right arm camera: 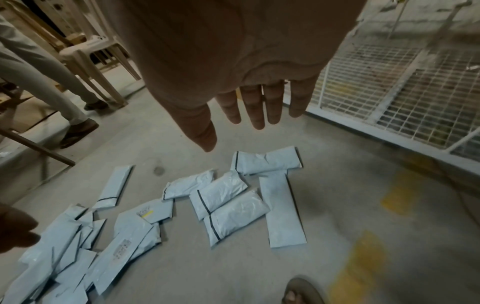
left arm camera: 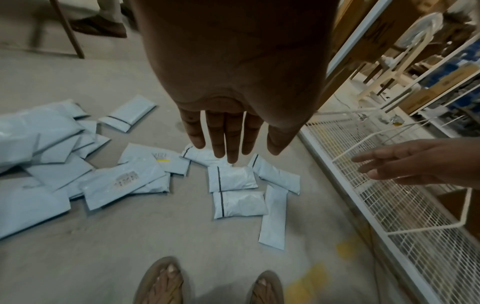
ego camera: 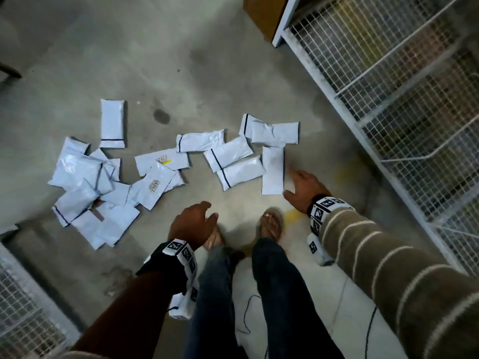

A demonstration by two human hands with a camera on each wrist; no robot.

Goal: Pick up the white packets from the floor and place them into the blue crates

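Several white packets lie scattered on the concrete floor, a heap (ego camera: 85,187) at the left and a looser group (ego camera: 233,156) in the middle. A long narrow packet (ego camera: 272,170) (left arm camera: 274,214) (right arm camera: 283,207) lies nearest my right hand (ego camera: 302,187), which hovers just right of it with fingers spread (right arm camera: 257,111) and holds nothing. My left hand (ego camera: 193,224) hangs above my feet with straight fingers (left arm camera: 228,135), also empty. No blue crate is in view.
White wire-mesh racks (ego camera: 404,99) run along the right, and another mesh rack (ego camera: 23,307) sits at the lower left. My sandalled feet (ego camera: 269,224) stand just below the packets. Another person's legs (right arm camera: 46,78) and a plastic chair (right arm camera: 96,53) are at the far left.
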